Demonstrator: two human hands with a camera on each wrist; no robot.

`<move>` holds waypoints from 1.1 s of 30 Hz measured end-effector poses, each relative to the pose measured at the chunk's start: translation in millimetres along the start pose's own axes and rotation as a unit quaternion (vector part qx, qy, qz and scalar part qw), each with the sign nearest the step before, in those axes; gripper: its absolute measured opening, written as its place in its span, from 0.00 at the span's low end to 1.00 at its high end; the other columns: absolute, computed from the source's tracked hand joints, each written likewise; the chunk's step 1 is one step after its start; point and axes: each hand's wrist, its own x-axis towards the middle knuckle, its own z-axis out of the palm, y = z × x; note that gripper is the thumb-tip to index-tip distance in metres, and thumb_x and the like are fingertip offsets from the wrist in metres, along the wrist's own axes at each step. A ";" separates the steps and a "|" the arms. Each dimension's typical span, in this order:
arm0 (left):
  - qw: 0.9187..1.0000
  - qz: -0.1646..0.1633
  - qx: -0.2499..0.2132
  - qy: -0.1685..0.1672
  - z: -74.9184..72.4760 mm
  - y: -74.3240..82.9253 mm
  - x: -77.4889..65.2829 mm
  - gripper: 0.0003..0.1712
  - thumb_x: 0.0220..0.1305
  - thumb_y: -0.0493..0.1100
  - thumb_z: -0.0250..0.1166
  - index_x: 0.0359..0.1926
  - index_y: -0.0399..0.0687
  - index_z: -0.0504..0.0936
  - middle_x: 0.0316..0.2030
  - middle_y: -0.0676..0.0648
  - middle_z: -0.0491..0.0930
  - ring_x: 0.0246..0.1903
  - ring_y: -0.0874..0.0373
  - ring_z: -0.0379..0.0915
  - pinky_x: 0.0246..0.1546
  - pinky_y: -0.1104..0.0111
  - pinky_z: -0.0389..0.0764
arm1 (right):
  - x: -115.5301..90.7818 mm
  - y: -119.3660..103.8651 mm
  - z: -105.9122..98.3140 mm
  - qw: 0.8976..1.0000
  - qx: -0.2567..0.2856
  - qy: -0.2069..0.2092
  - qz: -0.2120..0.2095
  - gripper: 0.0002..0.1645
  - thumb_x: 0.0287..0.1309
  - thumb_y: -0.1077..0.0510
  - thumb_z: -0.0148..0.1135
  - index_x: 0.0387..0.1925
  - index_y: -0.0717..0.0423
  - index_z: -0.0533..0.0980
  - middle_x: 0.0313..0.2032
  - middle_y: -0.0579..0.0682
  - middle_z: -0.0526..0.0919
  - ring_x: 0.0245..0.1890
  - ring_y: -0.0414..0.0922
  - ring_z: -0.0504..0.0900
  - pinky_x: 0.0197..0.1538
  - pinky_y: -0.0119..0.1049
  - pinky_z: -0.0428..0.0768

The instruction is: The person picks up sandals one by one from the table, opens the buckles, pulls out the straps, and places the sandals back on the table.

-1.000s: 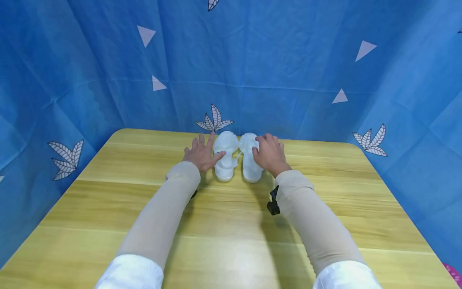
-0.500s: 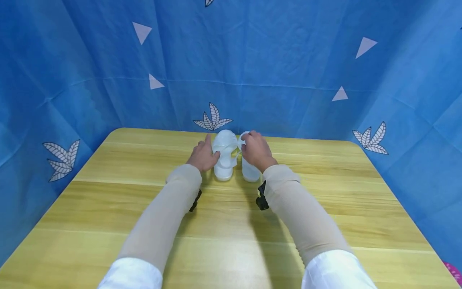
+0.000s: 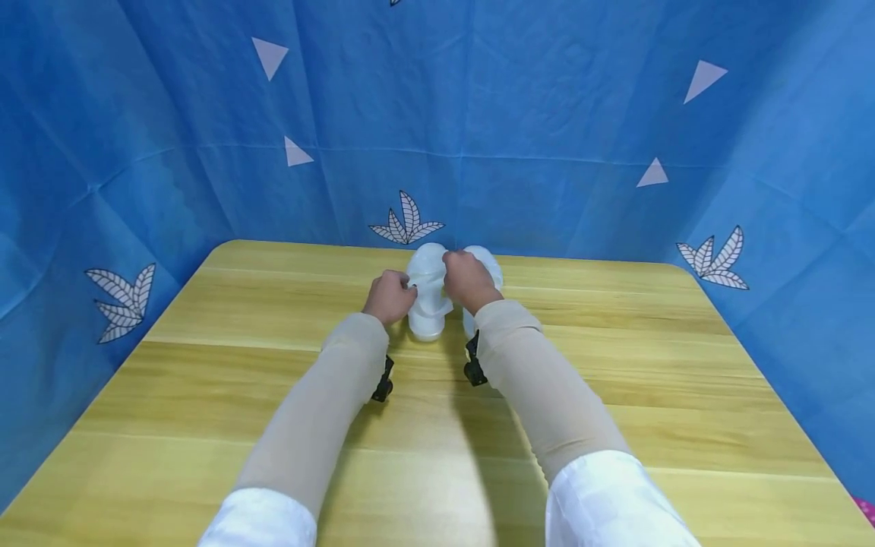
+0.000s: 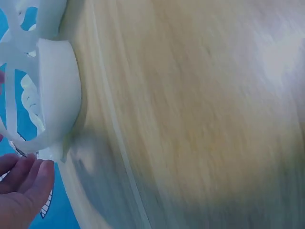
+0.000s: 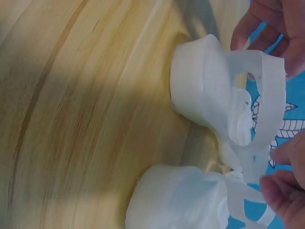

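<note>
Two white thick-soled sandals stand side by side on a pale wooden table [image 3: 636, 380], close to its far edge and about midway between the far left and far right corners. We see the left sandal [image 3: 428, 295] nearly whole, while a hand and wrist partly cover the right sandal [image 3: 492, 266].

Our left hand [image 3: 388, 296] is just beside the left sandal, on the side toward the table's left edge, fingers curled close to its ankle strap [image 5: 274, 95]; we cannot tell whether they grip it. Our right hand [image 3: 468, 279] reaches across the right sandal into the space between the pair. Its thumb and forefinger lie at an inner strap [image 5: 249, 164] of the left sandal, but we cannot tell whether they pinch it. The two hands are apart, with the left sandal between them.

We wear beige sleeves [image 3: 328, 403] with white fabric [image 3: 263, 520] above, and a black camera [image 3: 383, 380] at each wrist. Beyond the far edge hangs a blue drape [image 3: 547, 99] printed with leaves and triangles.
</note>
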 end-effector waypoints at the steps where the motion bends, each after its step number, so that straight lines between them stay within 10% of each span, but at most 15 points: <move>1: 1.000 0.000 -0.006 0.002 0.3 0.5 -0.3 0.24 0.67 0.42 0.54 0.61 0.35 0.70 0.57 0.38 0.74 0.54 0.48 0.72 0.54 0.58 0.75 | 0.7 -0.3 0.6 1.000 -0.008 0.000 0.003 0.21 0.58 0.66 0.57 0.54 0.62 0.73 0.49 0.58 0.79 0.50 0.51 0.78 0.49 0.41 0.79; 33: 0.990 -0.031 -0.133 0.034 3.0 -6.6 -8.4 0.10 0.60 0.35 0.60 0.42 0.37 0.81 0.44 0.40 0.80 0.41 0.51 0.75 0.39 0.64 0.79 | -10.4 -2.6 -8.5 0.998 0.023 0.053 -0.018 0.15 0.64 0.64 0.51 0.50 0.60 0.76 0.46 0.56 0.80 0.48 0.51 0.78 0.51 0.41 0.78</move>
